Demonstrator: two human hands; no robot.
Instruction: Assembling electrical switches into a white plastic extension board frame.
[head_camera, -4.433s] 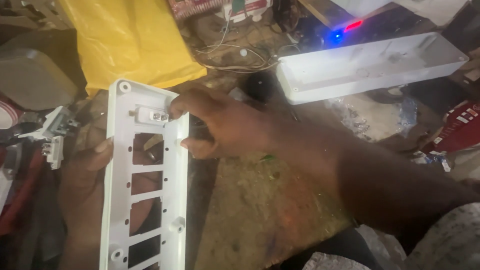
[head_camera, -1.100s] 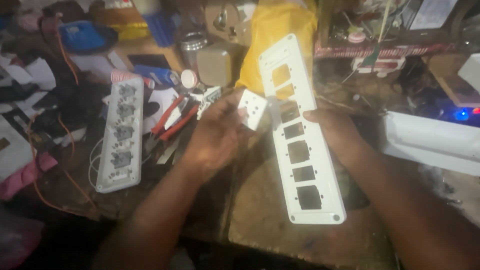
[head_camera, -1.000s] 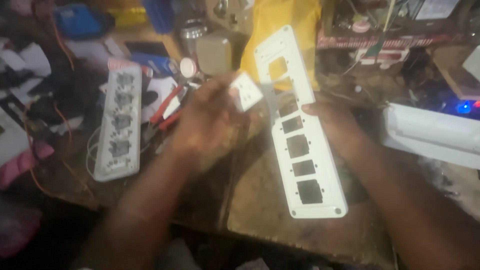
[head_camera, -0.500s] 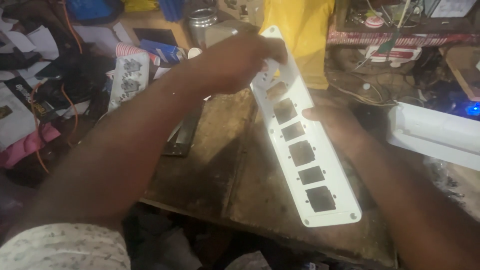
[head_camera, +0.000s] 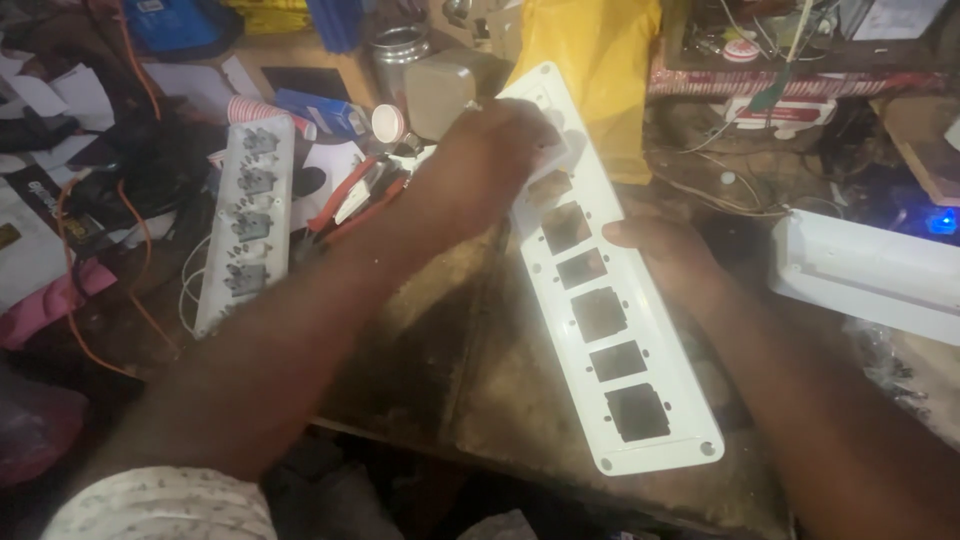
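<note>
A long white panel (head_camera: 655, 455) with several square cutouts lies slanted on the worn wooden bench. My left hand (head_camera: 490, 160) is closed over the panel's upper end and covers its top cutouts. A corner of the small white socket module (head_camera: 556, 148) shows under the fingers. My right hand (head_camera: 665, 255) grips the panel's right edge near the middle, thumb on the face. The lower cutouts are bare and the bench shows through them.
A second white strip (head_camera: 245, 225) fitted with sockets lies at the left among wires and papers. Red-handled pliers (head_camera: 355, 200) lie beside it. A yellow bag (head_camera: 590, 70) and a metal can (head_camera: 400, 50) stand behind. A white casing (head_camera: 870, 270) sits at the right.
My left hand carried the small socket module from beside the panel onto its upper end. The panel has tilted and shifted a little. My right hand has kept its hold on the edge.
</note>
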